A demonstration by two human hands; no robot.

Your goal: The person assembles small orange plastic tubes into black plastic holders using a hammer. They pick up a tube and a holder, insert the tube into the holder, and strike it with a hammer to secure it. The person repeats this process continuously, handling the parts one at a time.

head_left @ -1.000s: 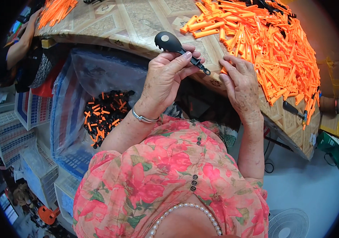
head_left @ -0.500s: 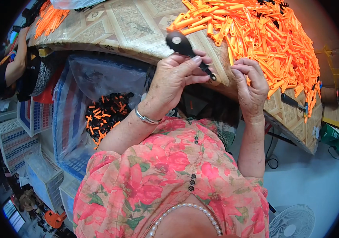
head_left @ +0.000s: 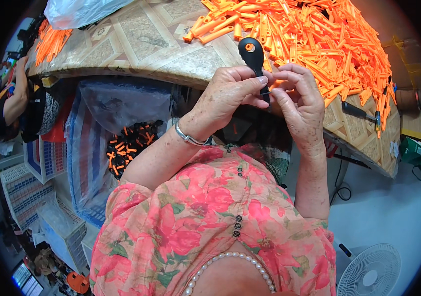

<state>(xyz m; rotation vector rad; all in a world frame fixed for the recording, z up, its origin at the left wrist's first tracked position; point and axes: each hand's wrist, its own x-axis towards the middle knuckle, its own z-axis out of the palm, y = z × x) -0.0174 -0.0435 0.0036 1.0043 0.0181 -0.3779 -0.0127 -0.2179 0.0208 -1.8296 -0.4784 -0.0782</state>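
My left hand (head_left: 227, 93) is closed around the narrow stem of a black plastic handle piece (head_left: 254, 60). The piece stands almost upright, its rounded wide head pointing away from me. Orange shows through the round hole in that head. Thumb and forefinger of my right hand (head_left: 300, 98) are pinched together against the stem's lower end. A tiny thin bit seems to sit at those fingertips, too small to make out. Just beyond both hands lies a big heap of orange plastic handle parts (head_left: 319, 44) on the patterned table (head_left: 166, 39).
A black-handled tool (head_left: 358, 111) rests near the table's right edge. Left of my lap, a plastic-lined blue basket (head_left: 79, 148) holds black-and-orange pieces (head_left: 129, 148). A white fan (head_left: 370, 271) stands at lower right. Another person's arm (head_left: 18, 96) reaches in at far left.
The black handle piece has turned from slanted to nearly upright and moved right. My right hand has come in from beside the orange heap to the piece's lower end.
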